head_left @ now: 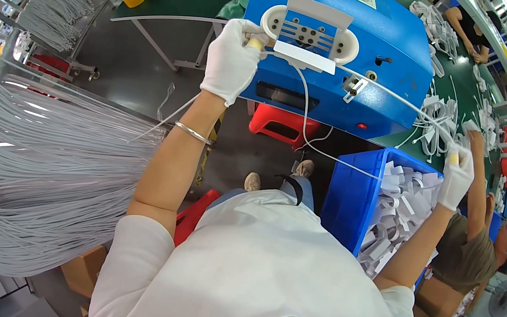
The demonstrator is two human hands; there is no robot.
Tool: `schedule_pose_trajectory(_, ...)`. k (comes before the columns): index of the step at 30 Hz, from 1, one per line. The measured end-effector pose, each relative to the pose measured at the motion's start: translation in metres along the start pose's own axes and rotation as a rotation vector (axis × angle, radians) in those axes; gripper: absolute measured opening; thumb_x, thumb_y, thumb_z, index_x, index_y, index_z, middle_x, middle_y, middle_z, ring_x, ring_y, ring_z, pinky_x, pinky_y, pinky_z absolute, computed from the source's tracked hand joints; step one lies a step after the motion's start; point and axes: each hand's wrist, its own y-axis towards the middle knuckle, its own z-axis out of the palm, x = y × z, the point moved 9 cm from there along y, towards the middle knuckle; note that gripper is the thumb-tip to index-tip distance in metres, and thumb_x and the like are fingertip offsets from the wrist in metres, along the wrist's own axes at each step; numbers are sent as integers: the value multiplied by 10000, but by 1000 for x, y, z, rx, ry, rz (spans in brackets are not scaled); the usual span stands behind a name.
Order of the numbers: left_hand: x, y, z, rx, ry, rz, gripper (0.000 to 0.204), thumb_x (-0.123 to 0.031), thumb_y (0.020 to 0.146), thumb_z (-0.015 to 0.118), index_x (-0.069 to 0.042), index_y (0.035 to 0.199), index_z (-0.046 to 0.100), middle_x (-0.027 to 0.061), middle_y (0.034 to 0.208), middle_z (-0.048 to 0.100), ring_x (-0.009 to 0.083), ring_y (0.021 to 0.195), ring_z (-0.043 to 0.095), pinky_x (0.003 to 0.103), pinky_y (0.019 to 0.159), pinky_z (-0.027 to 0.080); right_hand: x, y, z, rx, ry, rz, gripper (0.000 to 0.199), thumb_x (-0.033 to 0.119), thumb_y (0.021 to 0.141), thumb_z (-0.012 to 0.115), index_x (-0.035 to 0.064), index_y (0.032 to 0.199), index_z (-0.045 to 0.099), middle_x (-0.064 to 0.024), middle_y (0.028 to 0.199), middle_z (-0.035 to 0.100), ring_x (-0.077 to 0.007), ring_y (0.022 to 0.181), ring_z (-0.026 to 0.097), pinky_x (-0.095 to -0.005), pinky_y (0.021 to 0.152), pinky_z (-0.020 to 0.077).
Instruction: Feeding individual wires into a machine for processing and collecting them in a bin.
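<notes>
The white cable (pixel 392 95) stretches between the two hands, across the front of that blue machine (pixel 386 41). The gloved right hand (pixel 457 174) is closed on it, arm reaching out beside the blue bin (pixel 345 204). The left hand (pixel 234 58) (gloved too) curls at the winding head's (pixel 308 35) left end, arm raised; whether it grips anything, I can't tell.

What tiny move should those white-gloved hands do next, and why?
Perhaps the white-gloved right hand should ease toward the boxy blue machine: thin white cable stretches straight from it toward that hand, while the white-gloved left hand is at the machine's rounded white spool.
</notes>
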Motion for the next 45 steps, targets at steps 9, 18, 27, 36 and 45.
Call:
schedule_pose_trajectory(9,-13,-18,-3,56,55,-223,351,-132,916,637,22,1211,525,103,964,668,114,823,636,246,698,502,5,81,45,30,134,-72,148,173,875,693,27,896,703,7,750,626,-42,645,499,-212,574,377)
schedule_pose_trajectory(18,166,-294,-184,600,1380,-178,256,-185,920,478,-81,1065,661,143,825,647,324,821,611,461,859,474,-29,84,80,123,246,81,152,200,890,685,60,833,681,70,666,540,-15,575,401,-197,509,294)
schedule_pose_trajectory(27,203,-740,-303,1646,1135,-1381,286,-279,943,459,-83,996,661,158,952,685,340,909,651,448,914,462,-44,61,88,103,382,324,159,220,905,669,85,823,682,86,601,469,-9,481,353,-192,433,228)
schedule_pose_trajectory(36,-35,-238,-102,679,501,-445,209,-145,938,472,-61,800,605,158,770,632,362,706,619,425,636,500,-41,64,94,139,481,366,152,211,916,649,88,830,678,87,616,471,-3,479,340,-188,425,217)
schedule_pose_trajectory(45,-40,-225,-78,1271,409,-739,171,-215,882,612,-87,964,693,95,794,697,206,683,671,295,649,516,-43,62,83,145,453,374,181,233,916,656,77,825,674,90,596,444,-5,458,312,-192,411,203)
